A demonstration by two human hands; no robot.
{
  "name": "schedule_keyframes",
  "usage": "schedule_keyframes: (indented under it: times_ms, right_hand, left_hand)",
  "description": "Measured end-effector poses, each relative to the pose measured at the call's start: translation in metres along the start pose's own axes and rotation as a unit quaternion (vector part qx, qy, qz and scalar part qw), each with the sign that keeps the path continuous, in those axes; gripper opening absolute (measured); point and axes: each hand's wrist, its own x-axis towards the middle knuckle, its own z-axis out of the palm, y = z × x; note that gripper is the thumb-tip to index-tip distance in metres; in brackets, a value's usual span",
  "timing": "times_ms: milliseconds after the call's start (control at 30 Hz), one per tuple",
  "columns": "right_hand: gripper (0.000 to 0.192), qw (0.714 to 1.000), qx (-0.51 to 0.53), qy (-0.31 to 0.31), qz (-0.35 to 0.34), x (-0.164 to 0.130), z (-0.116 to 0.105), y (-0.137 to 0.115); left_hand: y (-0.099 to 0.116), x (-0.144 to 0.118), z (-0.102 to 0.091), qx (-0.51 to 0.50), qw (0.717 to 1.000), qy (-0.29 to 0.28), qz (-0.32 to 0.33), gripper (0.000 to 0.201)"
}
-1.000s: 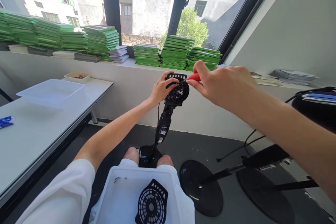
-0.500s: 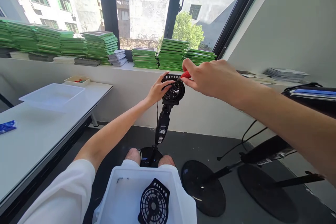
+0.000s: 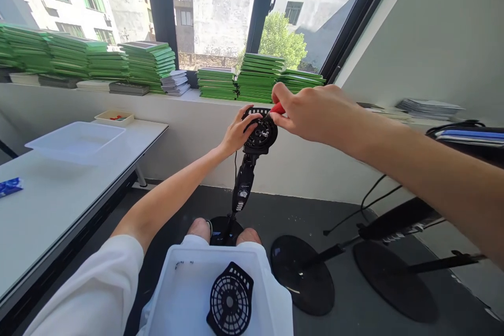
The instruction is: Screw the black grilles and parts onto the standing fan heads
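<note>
A black fan motor head (image 3: 261,134) stands on a stand (image 3: 242,189) between my knees. My left hand (image 3: 238,130) grips its left side. My right hand (image 3: 315,113) holds a red-handled screwdriver (image 3: 277,109) with the tip against the motor head's upper right. A white plastic bin (image 3: 185,294) rests on my lap, and a black round fan grille cover (image 3: 230,302) lies in it.
A white table (image 3: 51,205) with a white tray (image 3: 74,139) and a small box (image 3: 114,116) is at the left. Green stacks (image 3: 258,79) line the window ledge. Two more fan stands lie on the floor with round bases (image 3: 301,275) at the right.
My right hand with the screwdriver has moved left, closer to the motor head. The view has shifted slightly; my left hand keeps its grip.
</note>
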Motion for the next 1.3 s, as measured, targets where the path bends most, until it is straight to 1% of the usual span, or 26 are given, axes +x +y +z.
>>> schedule_keyframes:
  times_ms: [100,167,233,300,333,367,400,467,500,533,567,600,667,733,767,833,867,933,1067,1133,1200,1233,1300]
  right_hand:
    - [0.055,0.999,-0.012,0.031,0.012,-0.001,0.000,0.002]
    - [0.053,1.000,-0.003,0.014,-0.011,-0.002,0.000,0.003]
    - [0.056,0.999,-0.005,0.002,-0.036,-0.004,-0.001,0.003]
    - [0.055,0.999,-0.025,0.011,-0.036,-0.004,-0.002,0.002]
    - [0.059,0.999,-0.035,0.022,-0.032,-0.004,-0.002,0.002]
    - [0.062,0.998,-0.034,0.034,-0.031,-0.004,-0.002,0.003]
    - [0.060,0.998,-0.023,0.037,-0.035,-0.004,-0.001,0.003]
    - [0.055,0.998,0.001,0.029,-0.056,-0.003,-0.001,0.005]
    - [0.059,0.998,0.001,0.025,-0.064,-0.003,0.000,0.005]
    - [0.060,0.998,-0.009,0.023,-0.059,-0.003,0.000,0.005]
    - [0.057,0.998,-0.026,0.023,-0.049,-0.004,0.000,0.005]
    - [0.058,0.998,-0.041,0.032,-0.033,-0.005,0.000,0.005]
    - [0.066,0.998,-0.030,0.050,-0.014,-0.008,0.000,0.004]
    - [0.059,0.998,0.012,0.043,-0.033,-0.010,-0.001,0.003]
    - [0.060,0.998,0.021,0.038,-0.048,-0.011,-0.001,0.002]
    - [0.065,0.998,0.005,0.038,-0.051,-0.012,-0.001,0.000]
    - [0.064,0.998,-0.013,0.047,-0.041,-0.012,0.000,-0.001]
    - [0.072,0.997,-0.024,0.067,-0.035,-0.012,0.001,-0.003]
    - [0.065,0.996,-0.009,0.039,-0.082,-0.012,0.003,-0.008]
    - [0.062,0.997,-0.033,0.041,-0.062,-0.012,0.002,-0.010]
    - [0.062,0.996,-0.049,0.059,-0.036,-0.011,0.001,-0.010]
    - [0.062,0.997,-0.045,0.063,-0.030,-0.010,0.000,-0.009]
    - [0.061,0.998,-0.016,0.045,-0.040,-0.008,-0.001,-0.007]
  left_hand:
    - [-0.005,-0.001,0.002,-0.021,1.000,0.008,0.002,0.041]
    - [-0.012,-0.001,0.005,-0.044,0.999,0.013,0.003,0.043]
    - [-0.018,-0.003,0.008,-0.069,0.998,0.009,0.007,0.046]
    - [-0.023,-0.004,0.009,-0.087,0.996,0.009,0.016,0.050]
    - [-0.024,-0.005,0.009,-0.092,0.995,0.011,0.020,0.052]
    - [-0.024,-0.006,0.009,-0.095,0.995,0.014,0.023,0.052]
    - [-0.024,-0.007,0.008,-0.094,0.995,0.015,0.025,0.053]
    - [-0.022,-0.008,0.006,-0.092,0.995,0.013,0.026,0.052]
    - [-0.022,-0.008,0.005,-0.091,0.995,0.010,0.026,0.052]
    - [-0.021,-0.007,0.005,-0.091,0.995,0.008,0.025,0.053]
    - [-0.021,-0.007,0.004,-0.092,0.995,0.006,0.025,0.053]
    - [-0.021,-0.007,0.004,-0.093,0.995,0.005,0.024,0.053]
    - [-0.020,-0.006,0.004,-0.095,0.995,0.009,0.021,0.053]
    - [-0.019,-0.006,0.003,-0.097,0.995,0.017,0.018,0.051]
    - [-0.018,-0.006,0.003,-0.097,0.995,0.021,0.018,0.051]
    - [-0.017,-0.006,0.003,-0.096,0.995,0.029,0.019,0.051]
    - [-0.016,-0.006,0.003,-0.095,0.995,0.030,0.020,0.052]
    - [-0.014,-0.005,0.003,-0.094,0.995,0.028,0.019,0.054]
    - [-0.015,-0.004,0.003,-0.087,0.996,0.019,0.015,0.056]
    - [-0.016,-0.005,0.002,-0.080,0.997,0.013,0.016,0.057]
    - [-0.017,-0.005,0.003,-0.071,0.997,0.010,0.018,0.058]
    - [-0.017,-0.005,0.003,-0.068,0.997,0.011,0.019,0.059]
    - [-0.016,-0.005,0.002,-0.070,0.997,0.016,0.018,0.058]
